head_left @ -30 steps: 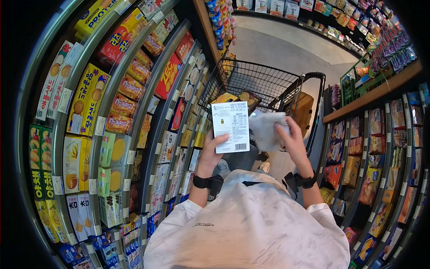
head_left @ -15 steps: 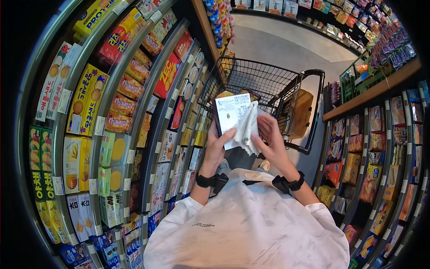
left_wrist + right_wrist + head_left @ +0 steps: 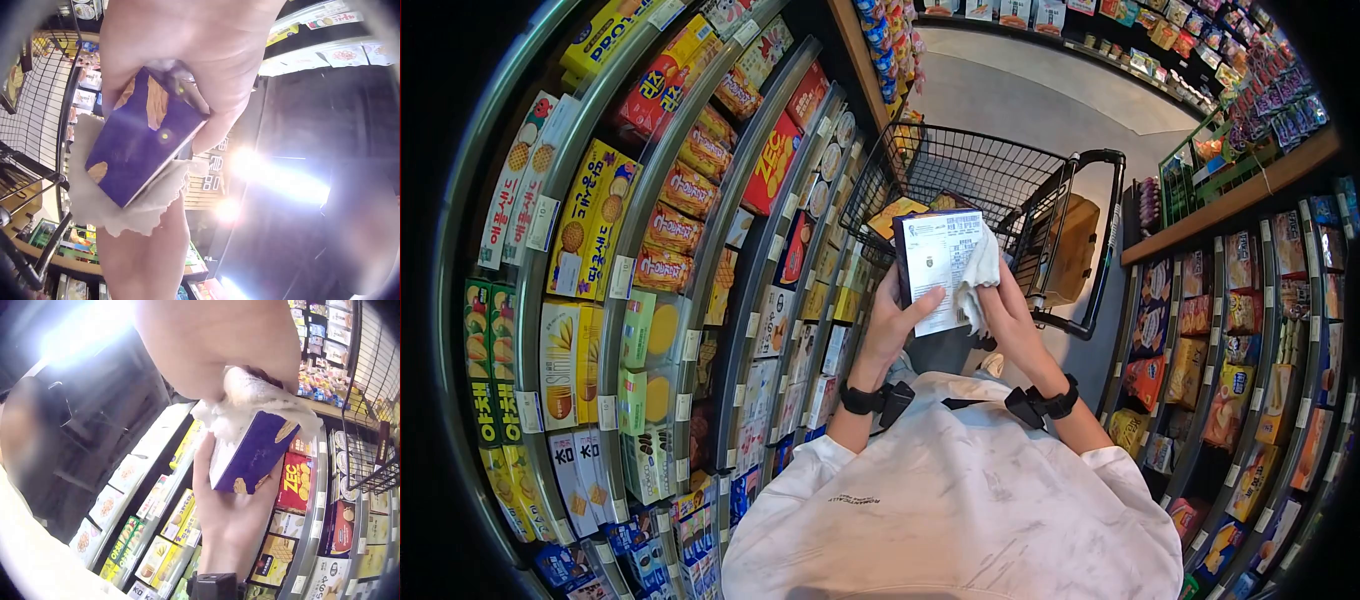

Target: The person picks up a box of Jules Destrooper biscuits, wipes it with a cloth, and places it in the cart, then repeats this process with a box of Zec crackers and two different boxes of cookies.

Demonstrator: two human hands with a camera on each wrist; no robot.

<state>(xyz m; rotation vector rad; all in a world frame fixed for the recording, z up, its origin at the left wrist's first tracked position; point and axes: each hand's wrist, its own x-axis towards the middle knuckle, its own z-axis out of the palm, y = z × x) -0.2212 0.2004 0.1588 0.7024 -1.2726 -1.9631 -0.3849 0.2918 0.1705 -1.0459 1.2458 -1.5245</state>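
My left hand [image 3: 892, 322] grips a flat snack box [image 3: 932, 268] along its left edge, thumb over the white printed back. Its purple side with pictures of brown biscuit pieces shows in the left wrist view, where the box [image 3: 147, 150] tilts in my fingers. A white cloth [image 3: 980, 272] lies over the right edge of the box, held there by my right hand [image 3: 1008, 315]. In the right wrist view the cloth [image 3: 250, 394] is bunched under my right fingers and wraps round one end of the box [image 3: 262, 450].
A black wire shopping cart [image 3: 990, 160] stands just ahead, with a yellow box [image 3: 894, 218] among the goods in it. Packed biscuit shelves [image 3: 615, 300] rise close on the left. More snack shelves [image 3: 1230, 340] run along the right. Grey floor [image 3: 1040, 80] stretches beyond the cart.
My right hand has brought the cloth leftward from beside the box onto its face, then to its right edge. The box has turned slightly, showing its purple side, and shifted right.
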